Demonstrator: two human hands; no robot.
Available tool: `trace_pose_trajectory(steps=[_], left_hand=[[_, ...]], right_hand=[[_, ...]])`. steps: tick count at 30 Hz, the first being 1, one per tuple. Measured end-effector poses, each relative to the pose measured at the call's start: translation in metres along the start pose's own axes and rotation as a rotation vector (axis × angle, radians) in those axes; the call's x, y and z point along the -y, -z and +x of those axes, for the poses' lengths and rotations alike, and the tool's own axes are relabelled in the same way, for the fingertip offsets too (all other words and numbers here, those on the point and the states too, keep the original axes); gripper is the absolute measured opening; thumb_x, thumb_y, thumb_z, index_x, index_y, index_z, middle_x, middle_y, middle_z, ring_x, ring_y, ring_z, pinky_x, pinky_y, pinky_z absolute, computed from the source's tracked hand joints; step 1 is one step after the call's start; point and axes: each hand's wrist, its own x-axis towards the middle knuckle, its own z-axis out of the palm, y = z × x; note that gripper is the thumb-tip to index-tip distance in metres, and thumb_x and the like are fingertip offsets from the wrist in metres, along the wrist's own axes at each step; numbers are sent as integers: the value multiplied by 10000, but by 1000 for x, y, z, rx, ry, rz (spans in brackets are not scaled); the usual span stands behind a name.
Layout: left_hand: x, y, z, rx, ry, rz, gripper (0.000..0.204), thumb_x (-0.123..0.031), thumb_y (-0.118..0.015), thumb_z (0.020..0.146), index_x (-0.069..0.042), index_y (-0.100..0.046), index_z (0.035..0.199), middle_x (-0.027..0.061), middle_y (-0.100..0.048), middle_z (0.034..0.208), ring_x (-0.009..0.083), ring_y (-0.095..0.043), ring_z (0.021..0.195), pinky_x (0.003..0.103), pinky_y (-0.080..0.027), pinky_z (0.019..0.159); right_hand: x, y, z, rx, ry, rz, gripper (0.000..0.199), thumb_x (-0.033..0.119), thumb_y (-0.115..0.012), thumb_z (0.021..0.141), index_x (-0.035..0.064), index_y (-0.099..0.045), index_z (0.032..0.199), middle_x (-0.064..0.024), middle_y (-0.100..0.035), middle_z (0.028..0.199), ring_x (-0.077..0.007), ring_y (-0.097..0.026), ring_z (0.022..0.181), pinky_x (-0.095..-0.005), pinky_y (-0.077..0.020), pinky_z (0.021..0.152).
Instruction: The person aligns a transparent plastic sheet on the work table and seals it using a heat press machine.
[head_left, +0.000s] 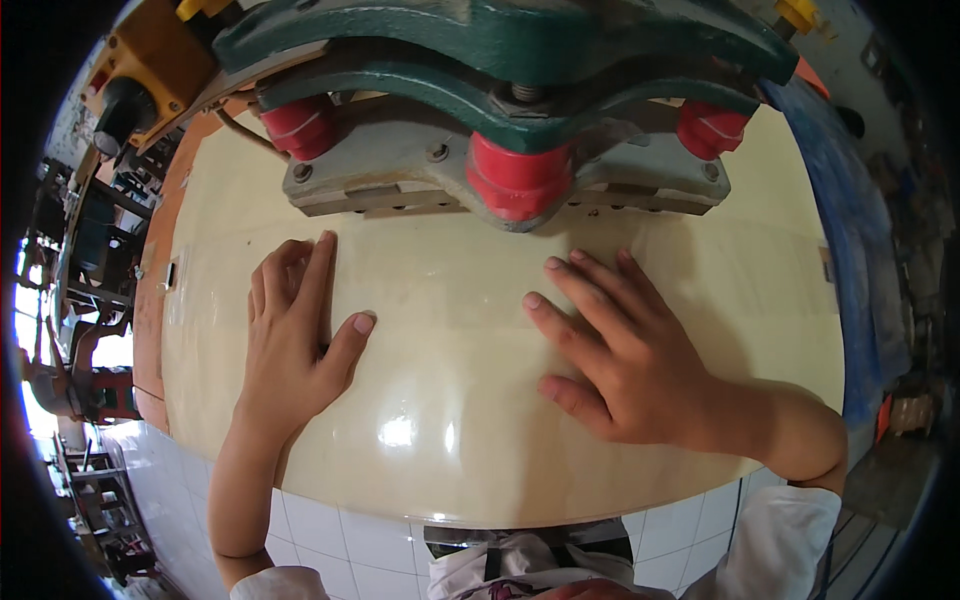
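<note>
My left hand (pixel 290 340) is at the left of a glossy cream work surface (pixel 450 370), its index finger stretched forward, thumb held apart and the other fingers loosely bent. Nothing shows in it. On the right, my right hand (pixel 630 365) lies with its fingers spread, over or on the same surface, and it holds nothing. Whether the fingertips press on the surface, I cannot tell. Ahead of both hands stands a machine head with a green metal frame (pixel 420 85), a red cylindrical mount (pixel 520 178) in front and a grey metal plate (pixel 400 165) beneath.
An orange-yellow control box (pixel 160 60) with a black knob is at the upper left. Blue sheeting (pixel 835 200) hangs along the right side. Clear tape runs across the cream surface. White floor tiles (pixel 375 545) lie below its near edge, and stacked racks (pixel 100 480) stand far left.
</note>
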Motion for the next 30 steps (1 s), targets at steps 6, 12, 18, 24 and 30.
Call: trace_pose_trajectory(steps=[6,12,18,24,30], left_hand=[[-3,2,2,11,6,7,767,-416,-664,925,47,-497,1513,241,-469,1424,406,-448,1333,506,-337,1164],[-4,3,4,47,23,-9,776,-382,-639,929,51,-460,1547,252,-454,1439,415,-434,1370,485,-289,1207],[-2,3,2,25,14,-6,774,-394,-643,931,40,-465,1547,253,-454,1433,415,-431,1367,487,-290,1206],[-4,3,2,21,30,-28,768,-416,-677,918,45,-504,1507,250,-465,1439,407,-433,1358,503,-338,1165],[-3,2,3,37,22,-27,785,-406,-646,932,42,-458,1548,251,-451,1447,421,-427,1369,497,-298,1200]], right_hand=[[0,-1,1,-9,-2,0,595,406,-644,974,-13,-594,1393,-276,-528,1441,-469,-515,1351,-673,-380,1130],[-1,2,1,-22,-20,21,571,379,-684,945,-4,-614,1363,-264,-537,1430,-445,-525,1355,-647,-394,1137],[-10,53,-3,63,-115,156,389,200,-818,820,-2,-723,1138,-210,-674,1242,-375,-669,1158,-460,-543,992],[-101,92,-31,-5,-481,-118,386,181,-871,774,-18,-688,1049,-185,-707,1060,-307,-686,1006,-383,-538,851],[-151,86,-49,68,-481,158,583,182,-941,683,10,-628,1144,-60,-592,952,-175,-544,836,-316,-500,793]])
